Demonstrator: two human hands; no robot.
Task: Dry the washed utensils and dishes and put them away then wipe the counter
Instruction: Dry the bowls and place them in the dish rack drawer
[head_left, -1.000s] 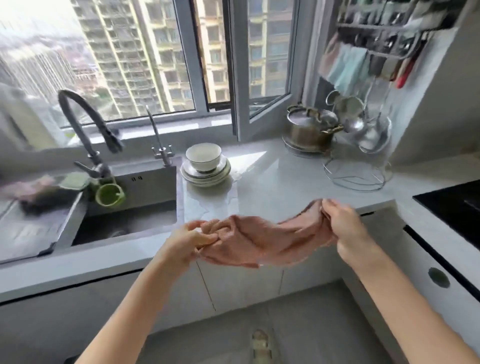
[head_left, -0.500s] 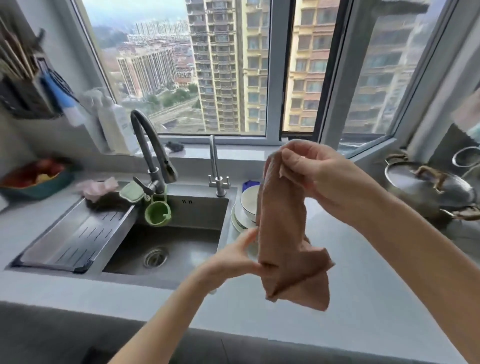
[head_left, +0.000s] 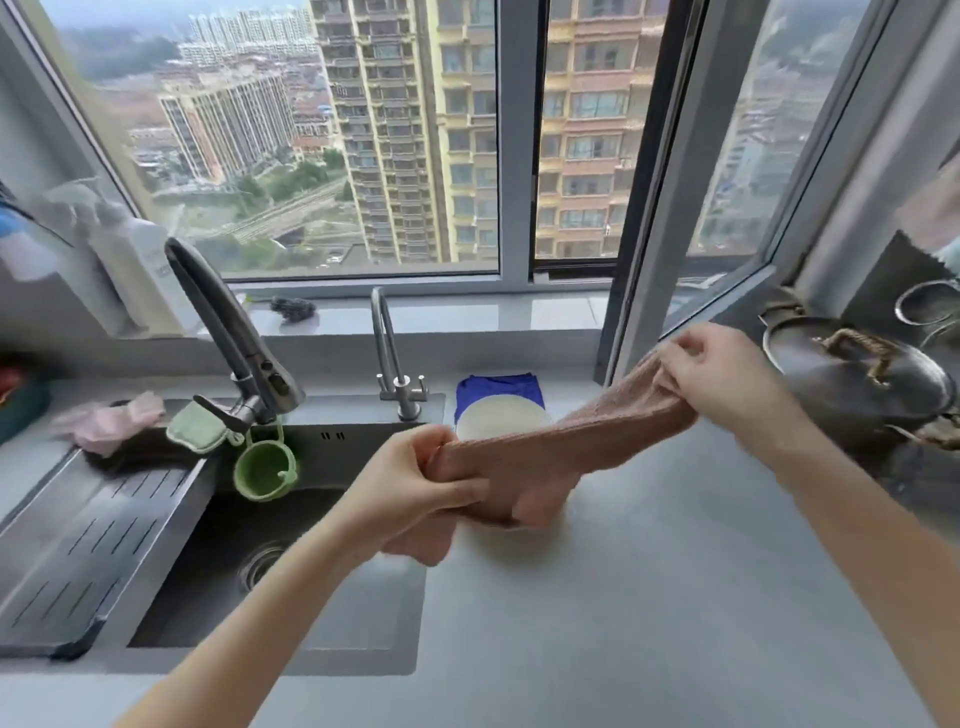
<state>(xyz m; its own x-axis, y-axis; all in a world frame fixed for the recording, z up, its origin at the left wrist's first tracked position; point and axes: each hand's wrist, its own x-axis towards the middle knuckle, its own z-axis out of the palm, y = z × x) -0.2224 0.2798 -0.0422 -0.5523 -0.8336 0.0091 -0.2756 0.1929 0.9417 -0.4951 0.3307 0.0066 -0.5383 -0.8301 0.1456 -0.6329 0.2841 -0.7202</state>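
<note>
A pink-brown cloth (head_left: 571, 441) is stretched between both hands above the grey counter (head_left: 649, 597). My left hand (head_left: 415, 483) grips its lower end near the sink's right edge. Up near the window frame, my right hand (head_left: 722, 374) pinches the cloth's upper end. Behind the cloth, a white bowl (head_left: 501, 418) sits on stacked plates, mostly hidden. A folded blue cloth (head_left: 498, 387) lies just behind the bowl.
The dark sink (head_left: 291, 571) with a drain tray (head_left: 78, 540) is at left, two taps (head_left: 395, 358) behind it. A green cup (head_left: 265, 467) hangs from the big tap. A lidded steel pot (head_left: 857, 384) stands at right. A pink rag (head_left: 111, 421) lies left.
The cloth hung down from my raised right hand; now it is pulled taut and slanted, my right hand lower and further right, my left hand gripping the other end.
</note>
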